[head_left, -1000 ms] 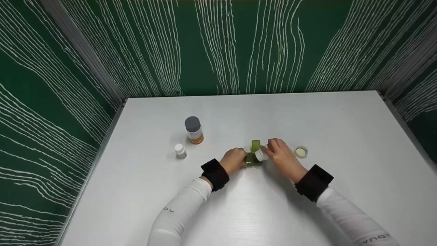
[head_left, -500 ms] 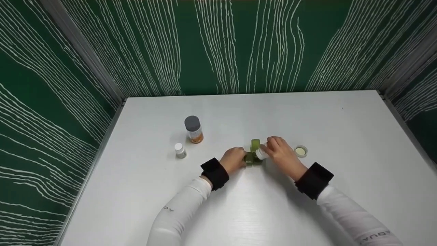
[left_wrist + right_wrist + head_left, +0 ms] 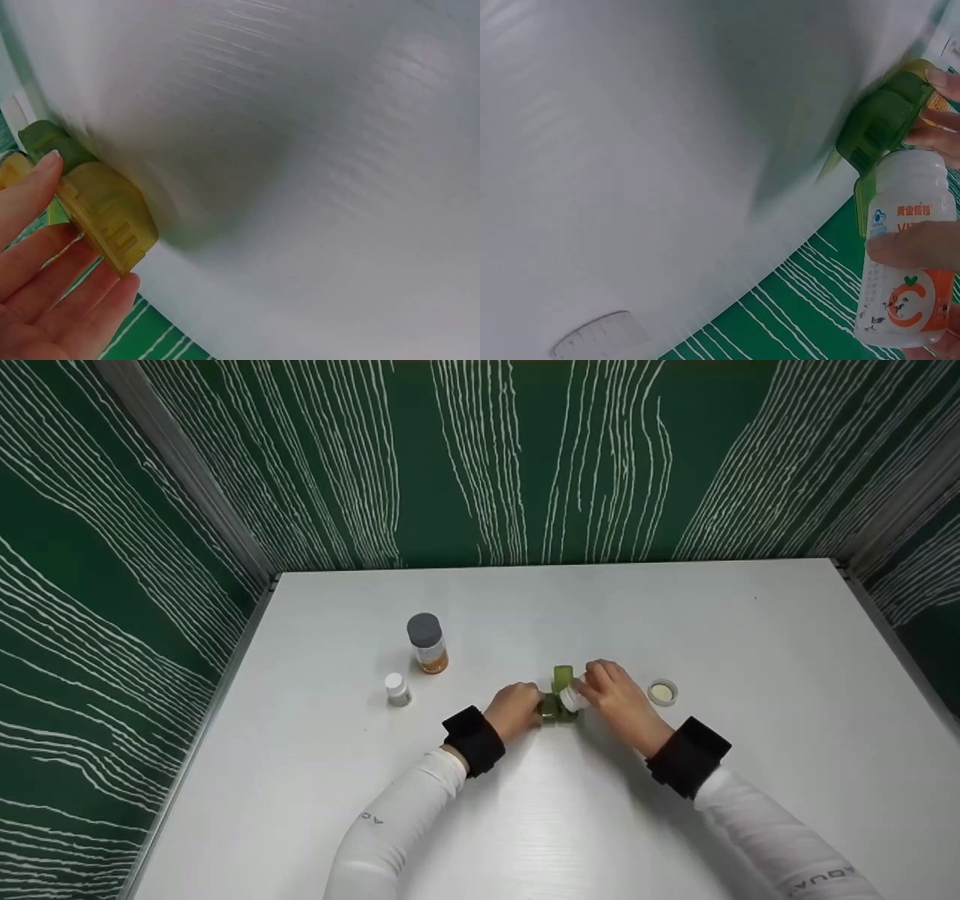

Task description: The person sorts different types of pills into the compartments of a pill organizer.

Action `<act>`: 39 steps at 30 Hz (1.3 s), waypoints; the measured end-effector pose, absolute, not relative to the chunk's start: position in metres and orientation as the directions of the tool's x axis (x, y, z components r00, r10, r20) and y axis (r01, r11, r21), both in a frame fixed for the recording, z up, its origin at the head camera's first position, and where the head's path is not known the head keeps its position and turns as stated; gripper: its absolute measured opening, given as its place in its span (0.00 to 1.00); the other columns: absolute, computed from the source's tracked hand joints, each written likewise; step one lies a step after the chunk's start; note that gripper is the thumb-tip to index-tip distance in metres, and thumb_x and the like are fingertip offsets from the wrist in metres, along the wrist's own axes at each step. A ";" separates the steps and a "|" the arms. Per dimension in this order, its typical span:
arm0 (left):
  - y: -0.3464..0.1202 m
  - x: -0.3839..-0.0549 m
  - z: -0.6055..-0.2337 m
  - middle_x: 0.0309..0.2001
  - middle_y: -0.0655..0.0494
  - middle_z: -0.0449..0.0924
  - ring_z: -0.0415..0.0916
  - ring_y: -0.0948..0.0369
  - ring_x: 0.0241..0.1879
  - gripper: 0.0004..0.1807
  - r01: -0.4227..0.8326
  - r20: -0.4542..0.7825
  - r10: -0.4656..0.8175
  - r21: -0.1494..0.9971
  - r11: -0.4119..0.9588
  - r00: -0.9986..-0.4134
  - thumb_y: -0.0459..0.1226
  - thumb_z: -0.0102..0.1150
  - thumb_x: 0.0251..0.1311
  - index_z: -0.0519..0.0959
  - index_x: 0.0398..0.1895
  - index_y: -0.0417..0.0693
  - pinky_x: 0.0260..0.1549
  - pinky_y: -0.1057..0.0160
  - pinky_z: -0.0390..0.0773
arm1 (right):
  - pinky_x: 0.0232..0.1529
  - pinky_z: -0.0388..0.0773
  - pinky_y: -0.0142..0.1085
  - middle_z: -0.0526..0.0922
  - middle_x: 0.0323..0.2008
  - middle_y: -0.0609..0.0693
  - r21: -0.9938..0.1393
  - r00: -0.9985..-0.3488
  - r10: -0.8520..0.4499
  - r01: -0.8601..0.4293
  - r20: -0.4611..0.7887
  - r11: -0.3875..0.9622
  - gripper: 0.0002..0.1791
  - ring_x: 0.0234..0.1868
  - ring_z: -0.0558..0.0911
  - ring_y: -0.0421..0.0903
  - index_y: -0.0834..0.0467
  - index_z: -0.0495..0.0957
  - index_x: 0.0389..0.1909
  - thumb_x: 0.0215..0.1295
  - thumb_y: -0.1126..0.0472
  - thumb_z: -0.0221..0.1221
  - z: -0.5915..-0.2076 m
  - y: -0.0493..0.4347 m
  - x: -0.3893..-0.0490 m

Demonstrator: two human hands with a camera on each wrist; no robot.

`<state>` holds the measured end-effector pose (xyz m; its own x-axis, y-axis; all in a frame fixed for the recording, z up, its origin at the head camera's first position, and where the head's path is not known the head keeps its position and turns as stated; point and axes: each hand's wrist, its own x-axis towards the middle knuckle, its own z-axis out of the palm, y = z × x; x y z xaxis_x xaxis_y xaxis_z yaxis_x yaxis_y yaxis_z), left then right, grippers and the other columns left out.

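Note:
My left hand (image 3: 516, 711) holds a small green pill box (image 3: 549, 709) down at the table. In the left wrist view, its thumb and fingers grip a yellow end section of the pill box (image 3: 116, 210). A green lid (image 3: 562, 676) on the box stands up at the far side. My right hand (image 3: 621, 703) grips a white vitamin bottle (image 3: 881, 304) with an orange C on its label. That bottle is uncapped and tipped, with its mouth (image 3: 572, 700) right at the box's compartments. Its contents are hidden from view.
A round white cap (image 3: 662, 692) lies inside up to the right of my right hand. To the left stand a small white bottle (image 3: 397, 690) and a taller grey-lidded bottle (image 3: 427, 643). Green walls with white lines border the white table (image 3: 525, 825).

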<state>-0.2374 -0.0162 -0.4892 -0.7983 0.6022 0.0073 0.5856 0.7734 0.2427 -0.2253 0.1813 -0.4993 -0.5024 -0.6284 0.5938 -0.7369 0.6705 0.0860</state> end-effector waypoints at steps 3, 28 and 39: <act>-0.016 -0.238 -0.489 0.24 0.53 0.77 0.73 0.61 0.24 0.04 0.589 0.012 0.604 0.238 0.772 -0.797 0.31 0.64 0.38 0.77 0.19 0.44 0.25 0.66 0.72 | 0.44 0.70 0.46 0.70 0.37 0.62 0.078 -0.508 -0.628 -0.738 0.590 0.670 0.23 0.40 0.70 0.57 0.65 0.78 0.37 0.36 0.85 0.55 -0.500 0.181 -0.225; -0.016 -0.237 -0.491 0.26 0.52 0.78 0.75 0.59 0.28 0.02 0.612 0.016 0.621 0.199 0.766 -0.783 0.31 0.62 0.43 0.80 0.23 0.42 0.29 0.65 0.74 | 0.38 0.72 0.43 0.70 0.35 0.61 0.041 -0.515 -0.590 -0.731 0.622 0.681 0.23 0.37 0.71 0.56 0.65 0.79 0.37 0.38 0.86 0.56 -0.502 0.182 -0.225; -0.016 -0.238 -0.489 0.25 0.53 0.78 0.75 0.59 0.27 0.02 0.618 0.034 0.623 0.178 0.766 -0.781 0.30 0.61 0.42 0.78 0.19 0.44 0.28 0.64 0.74 | 0.36 0.72 0.43 0.70 0.35 0.63 -0.085 -0.600 -0.532 -0.707 0.597 0.702 0.25 0.35 0.71 0.56 0.64 0.79 0.38 0.33 0.84 0.58 -0.507 0.186 -0.226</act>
